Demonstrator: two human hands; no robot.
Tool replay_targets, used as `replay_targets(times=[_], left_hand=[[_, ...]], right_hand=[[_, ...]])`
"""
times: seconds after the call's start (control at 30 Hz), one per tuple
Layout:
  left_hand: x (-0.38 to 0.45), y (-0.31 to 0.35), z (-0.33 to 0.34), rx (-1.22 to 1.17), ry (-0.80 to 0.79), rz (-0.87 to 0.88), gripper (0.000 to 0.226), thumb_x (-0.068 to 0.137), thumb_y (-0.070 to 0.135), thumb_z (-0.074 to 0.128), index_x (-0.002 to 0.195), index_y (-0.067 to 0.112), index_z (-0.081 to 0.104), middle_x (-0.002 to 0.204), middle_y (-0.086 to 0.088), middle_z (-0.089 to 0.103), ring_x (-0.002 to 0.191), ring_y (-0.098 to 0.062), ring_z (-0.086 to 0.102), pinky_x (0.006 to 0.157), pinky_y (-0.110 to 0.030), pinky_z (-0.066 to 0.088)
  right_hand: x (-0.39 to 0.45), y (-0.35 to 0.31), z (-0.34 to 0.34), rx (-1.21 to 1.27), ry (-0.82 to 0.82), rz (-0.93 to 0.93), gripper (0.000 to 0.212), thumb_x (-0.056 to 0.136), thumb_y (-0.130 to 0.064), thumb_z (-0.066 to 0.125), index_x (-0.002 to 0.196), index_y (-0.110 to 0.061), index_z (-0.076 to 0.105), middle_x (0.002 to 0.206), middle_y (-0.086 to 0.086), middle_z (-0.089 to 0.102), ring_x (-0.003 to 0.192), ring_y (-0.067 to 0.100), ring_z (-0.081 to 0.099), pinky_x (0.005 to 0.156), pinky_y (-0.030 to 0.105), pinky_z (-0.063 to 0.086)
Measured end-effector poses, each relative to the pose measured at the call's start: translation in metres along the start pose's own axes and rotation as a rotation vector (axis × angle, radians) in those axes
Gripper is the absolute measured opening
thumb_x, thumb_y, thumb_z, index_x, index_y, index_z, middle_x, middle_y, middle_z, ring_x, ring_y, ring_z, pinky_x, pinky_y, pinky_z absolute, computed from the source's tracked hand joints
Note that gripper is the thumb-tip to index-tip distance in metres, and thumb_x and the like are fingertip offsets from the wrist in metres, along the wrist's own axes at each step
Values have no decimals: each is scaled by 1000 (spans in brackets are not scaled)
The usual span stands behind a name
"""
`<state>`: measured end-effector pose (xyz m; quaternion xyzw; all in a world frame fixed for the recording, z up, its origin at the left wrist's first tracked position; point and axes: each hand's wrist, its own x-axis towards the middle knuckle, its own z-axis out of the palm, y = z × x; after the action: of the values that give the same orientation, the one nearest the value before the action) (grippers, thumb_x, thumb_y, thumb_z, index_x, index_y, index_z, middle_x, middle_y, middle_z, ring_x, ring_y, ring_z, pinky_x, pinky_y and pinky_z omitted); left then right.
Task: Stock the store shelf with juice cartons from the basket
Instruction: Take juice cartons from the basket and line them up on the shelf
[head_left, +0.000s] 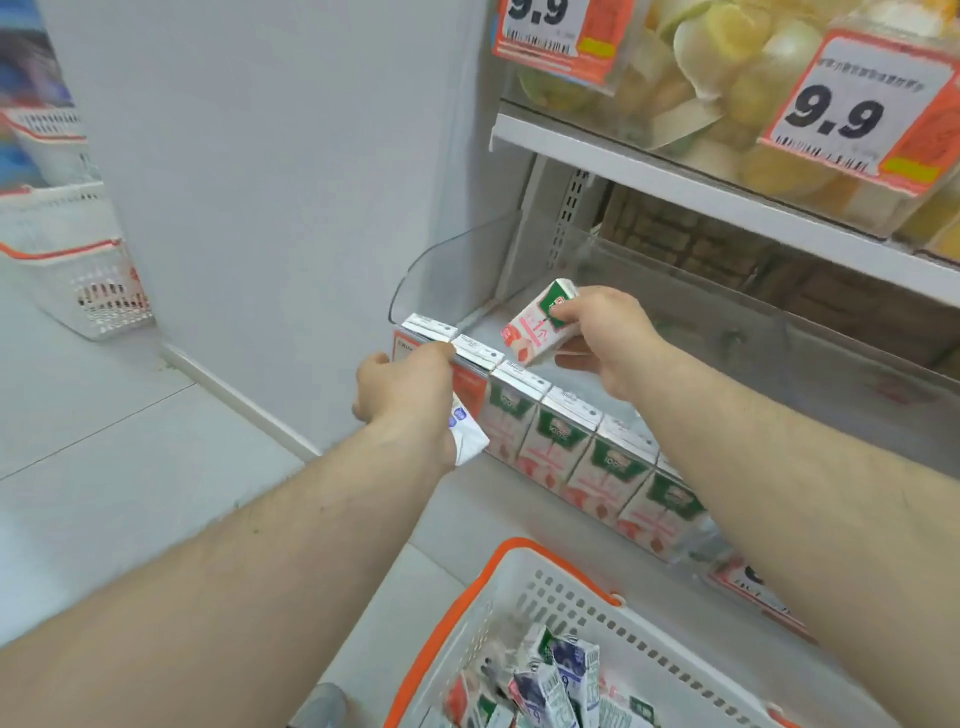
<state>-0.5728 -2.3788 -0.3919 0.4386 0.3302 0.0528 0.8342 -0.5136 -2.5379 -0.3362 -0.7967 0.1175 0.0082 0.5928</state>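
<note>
Right now my right hand (605, 332) grips a tilted pink carton (540, 327) over the shelf (597, 387), just behind the front row (571, 447). My left hand (410, 389) holds a white carton (467, 436) and touches the row's left end. Near me, the basket (524, 597) holds more cartons (550, 680). Price tags (857, 104) hang above.

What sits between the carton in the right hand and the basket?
Head view: the front row of upright cartons on the shelf lies between the tilted carton and the basket.
</note>
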Motion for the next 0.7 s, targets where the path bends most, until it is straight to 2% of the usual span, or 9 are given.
replay_targets(times=[0.13,0.33,0.47,0.53,0.6,0.7], left_hand=[[-1,-3,4,-4,-29,4,77,49,26,71,125,25,56,124,-12,59,90,-39,69,59,-60,56],[1,-4,11,-41,-42,15,81,50,24,64,129,38,50,124,-8,59,85,-35,71,62,-57,58],[-2,-5,11,-52,-38,20,89,52,27,64,135,46,41,124,-5,58,84,-31,72,64,-54,59],[-3,-6,10,-66,-49,15,86,54,25,65,134,46,42,121,-6,61,80,-30,73,63,-55,59],[-4,-7,9,-75,-58,11,81,56,24,66,131,46,44,116,-7,64,76,-29,73,63,-56,59],[-4,-9,6,-68,-52,11,78,59,23,68,130,47,45,114,-7,66,75,-29,74,62,-53,60]], right_hand=[[27,3,17,-71,-92,48,18,91,-15,60,108,-11,63,96,13,75,90,27,73,85,43,57],[47,-5,52,-213,-247,35,24,88,-19,64,112,-16,65,102,10,74,94,28,71,82,43,57],[50,-9,71,-284,-358,3,21,89,-14,64,110,-10,65,89,10,70,70,29,66,71,38,56],[48,-8,76,-293,-440,24,16,88,-12,65,102,-5,65,85,12,65,73,30,62,72,41,52],[46,-8,76,-230,-526,74,9,86,-12,63,91,-5,64,83,11,62,76,31,59,72,42,50],[48,-7,67,-28,-595,206,22,88,-18,49,97,-1,60,82,15,63,63,28,59,65,32,53]])
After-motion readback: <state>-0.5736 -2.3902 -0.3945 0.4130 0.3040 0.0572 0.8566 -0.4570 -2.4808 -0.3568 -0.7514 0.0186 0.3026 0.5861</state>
